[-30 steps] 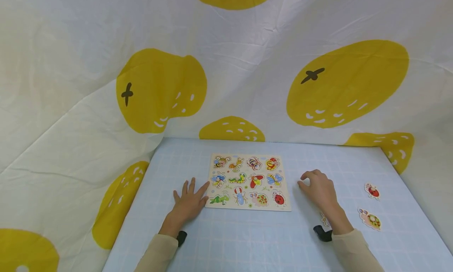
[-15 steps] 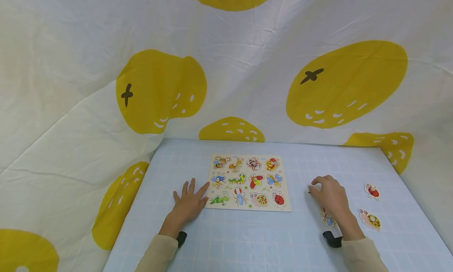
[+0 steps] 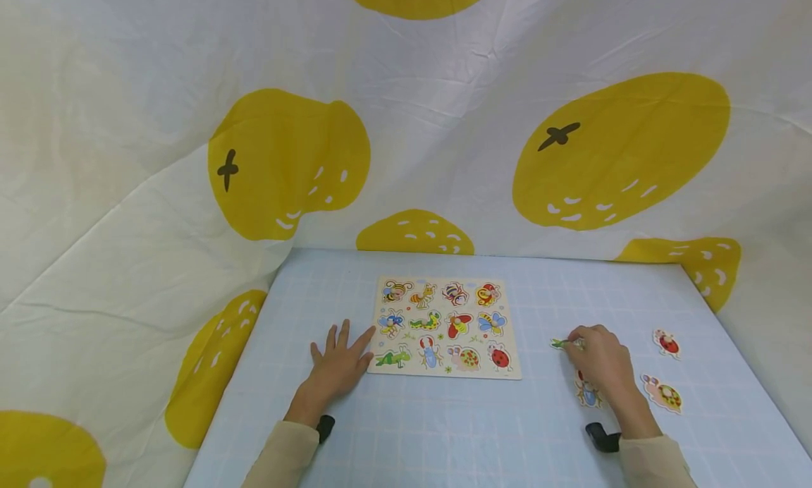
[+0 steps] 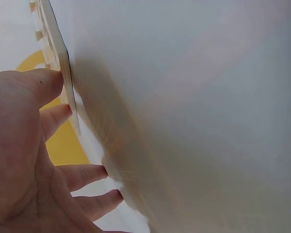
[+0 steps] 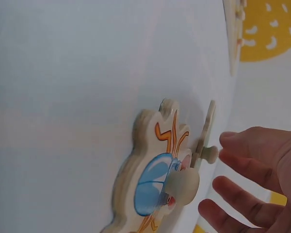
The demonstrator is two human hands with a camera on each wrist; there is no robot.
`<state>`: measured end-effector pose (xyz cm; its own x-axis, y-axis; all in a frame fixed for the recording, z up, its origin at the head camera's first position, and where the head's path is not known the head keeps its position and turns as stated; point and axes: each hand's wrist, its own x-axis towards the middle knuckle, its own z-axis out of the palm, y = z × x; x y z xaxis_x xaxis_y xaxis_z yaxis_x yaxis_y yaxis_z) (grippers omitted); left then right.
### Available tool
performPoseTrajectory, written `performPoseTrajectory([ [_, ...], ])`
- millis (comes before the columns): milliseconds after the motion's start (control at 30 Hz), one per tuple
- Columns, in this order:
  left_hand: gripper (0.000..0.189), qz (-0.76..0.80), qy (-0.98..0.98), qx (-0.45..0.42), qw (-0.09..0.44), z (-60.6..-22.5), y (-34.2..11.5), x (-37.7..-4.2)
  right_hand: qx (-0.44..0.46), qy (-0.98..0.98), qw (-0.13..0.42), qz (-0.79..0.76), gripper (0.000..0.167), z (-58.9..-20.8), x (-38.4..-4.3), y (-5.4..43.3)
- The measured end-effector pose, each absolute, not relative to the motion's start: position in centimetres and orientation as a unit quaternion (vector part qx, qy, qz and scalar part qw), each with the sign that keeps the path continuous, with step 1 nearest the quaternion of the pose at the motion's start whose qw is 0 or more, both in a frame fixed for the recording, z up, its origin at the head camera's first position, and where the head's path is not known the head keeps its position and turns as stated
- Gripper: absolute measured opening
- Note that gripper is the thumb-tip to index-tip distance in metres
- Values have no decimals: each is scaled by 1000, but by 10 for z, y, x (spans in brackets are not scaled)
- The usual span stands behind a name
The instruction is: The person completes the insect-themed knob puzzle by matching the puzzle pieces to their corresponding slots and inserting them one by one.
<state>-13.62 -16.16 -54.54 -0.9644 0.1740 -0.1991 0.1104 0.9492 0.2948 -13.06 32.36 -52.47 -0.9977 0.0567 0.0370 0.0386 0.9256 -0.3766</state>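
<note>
My left hand lies on the table with fingers spread, thumb and index finger touching the left edge of the insect puzzle board. The left wrist view shows that thumb against the board's edge. Over on the right, my right hand hovers at a green grasshopper puzzle piece, partly hidden beneath its fingers. Up close, the right thumb and index finger sit just above the piece's small knob, which shows uncovered. A blue beetle piece with a round knob lies beside it.
A ladybug piece and a snail piece lie further right on the checked blue tablecloth. Behind the table hangs a white curtain with yellow fruit prints. Pictures without visible knobs fill the board's front row.
My right hand has moved right and slightly nearer, away from the board, to the grasshopper piece. More of that piece and of the beetle piece now shows. My left hand stays put.
</note>
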Motion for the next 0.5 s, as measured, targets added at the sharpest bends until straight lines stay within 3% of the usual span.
performPoseTrajectory([
  [500,56,133,982,68,116,-546,-161,-137,-53,-983,-12,173,20,-525,-132,329],
])
